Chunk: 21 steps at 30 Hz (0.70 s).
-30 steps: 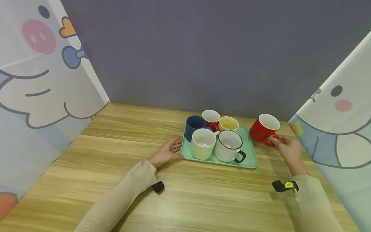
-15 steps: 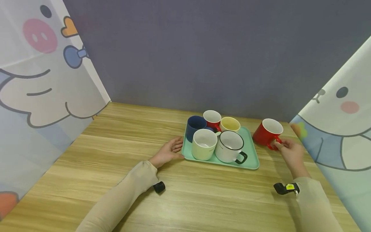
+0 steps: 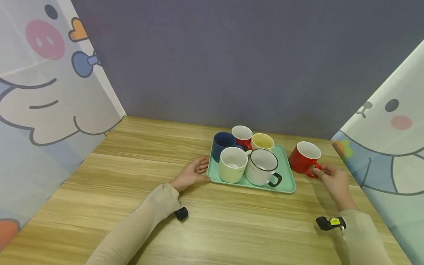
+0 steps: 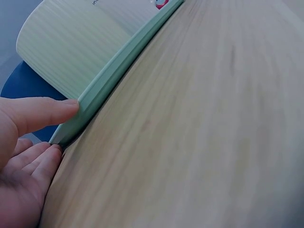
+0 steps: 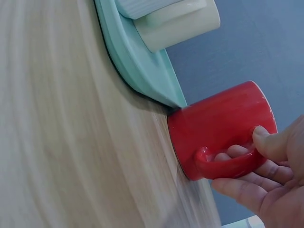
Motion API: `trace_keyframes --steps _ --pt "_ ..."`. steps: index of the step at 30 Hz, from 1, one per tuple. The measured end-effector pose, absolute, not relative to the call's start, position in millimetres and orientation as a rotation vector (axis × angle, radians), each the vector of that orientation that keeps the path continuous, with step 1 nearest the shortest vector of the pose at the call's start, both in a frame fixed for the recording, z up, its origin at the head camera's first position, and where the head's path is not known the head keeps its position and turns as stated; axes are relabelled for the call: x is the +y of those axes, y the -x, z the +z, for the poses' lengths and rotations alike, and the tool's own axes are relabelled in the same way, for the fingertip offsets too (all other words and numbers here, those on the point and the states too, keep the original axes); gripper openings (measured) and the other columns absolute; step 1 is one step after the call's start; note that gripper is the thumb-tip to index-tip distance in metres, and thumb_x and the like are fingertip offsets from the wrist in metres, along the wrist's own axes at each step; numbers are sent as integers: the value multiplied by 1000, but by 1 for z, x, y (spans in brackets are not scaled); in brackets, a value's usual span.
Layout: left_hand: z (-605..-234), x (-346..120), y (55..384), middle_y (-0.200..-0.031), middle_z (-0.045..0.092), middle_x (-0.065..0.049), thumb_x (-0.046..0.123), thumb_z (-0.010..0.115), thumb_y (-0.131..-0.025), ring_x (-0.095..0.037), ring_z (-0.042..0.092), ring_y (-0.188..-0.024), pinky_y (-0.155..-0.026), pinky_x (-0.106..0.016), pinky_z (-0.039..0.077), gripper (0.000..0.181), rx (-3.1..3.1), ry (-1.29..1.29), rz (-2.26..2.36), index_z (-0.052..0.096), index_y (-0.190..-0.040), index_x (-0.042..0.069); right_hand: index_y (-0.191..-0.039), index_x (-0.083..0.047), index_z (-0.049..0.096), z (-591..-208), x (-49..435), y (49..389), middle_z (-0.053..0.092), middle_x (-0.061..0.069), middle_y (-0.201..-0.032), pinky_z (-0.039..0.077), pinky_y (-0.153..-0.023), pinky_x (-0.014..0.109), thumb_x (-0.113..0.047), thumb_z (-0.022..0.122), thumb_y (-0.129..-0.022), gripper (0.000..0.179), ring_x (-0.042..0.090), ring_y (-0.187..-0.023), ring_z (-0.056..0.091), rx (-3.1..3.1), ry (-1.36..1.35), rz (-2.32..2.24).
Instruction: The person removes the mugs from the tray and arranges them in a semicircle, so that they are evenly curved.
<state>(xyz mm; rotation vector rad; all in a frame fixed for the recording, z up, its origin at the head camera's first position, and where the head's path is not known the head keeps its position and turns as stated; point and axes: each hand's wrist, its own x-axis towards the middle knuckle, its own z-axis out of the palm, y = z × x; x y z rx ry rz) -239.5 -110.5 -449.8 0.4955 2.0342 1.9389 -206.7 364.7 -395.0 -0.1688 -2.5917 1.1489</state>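
Observation:
In the head view, my right hand [image 3: 334, 183] grips the handle of a red mug [image 3: 299, 160] with a white inside. The mug stands upright beside the tray's right edge; in the right wrist view its base meets the tabletop and my thumb lies on top of the handle, with fingers passing through it. My left hand [image 3: 190, 173] rests at the left edge of the mint-green tray [image 3: 285, 186], thumb on the rim and fingertips against its side. On the tray are a pale green mug [image 3: 228, 171], a white black-rimmed mug [image 3: 256, 175] and a dark blue mug [image 3: 218, 147].
Behind these on the tray stand a second red mug [image 3: 243, 141] and a yellow cup [image 3: 262, 142]. The wooden table [image 3: 149, 147] meets a grey wall panel [image 3: 212, 66] at the back. Cartoon-printed sheets [image 3: 404, 165] border both sides.
My right hand has brought the red mug toward me, down along the tray's right side, after a slight shift to the right. The left hand and tray have stayed in place.

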Motion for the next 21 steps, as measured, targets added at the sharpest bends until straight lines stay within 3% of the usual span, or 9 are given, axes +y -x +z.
trace_keyframes --steps 6,21 --pt "-449 -110 239 -154 30 -30 -16 69 -82 -42 34 -141 -116 -44 35 89 2050 -477 1927 17 -154 -9 -104 25 57 -394 367 207 65 -22 -72 55 -61 11 -3 61 -97 29 -10 -67 59 -2537 159 1447" --pt "-452 -111 242 -154 29 -31 -16 70 -82 -42 33 -141 -116 -45 34 90 2042 -480 1929 17 -154 -9 -104 19 58 -388 374 209 65 -19 -80 58 -65 15 -5 61 -97 26 -5 -72 62 -2601 96 1556"
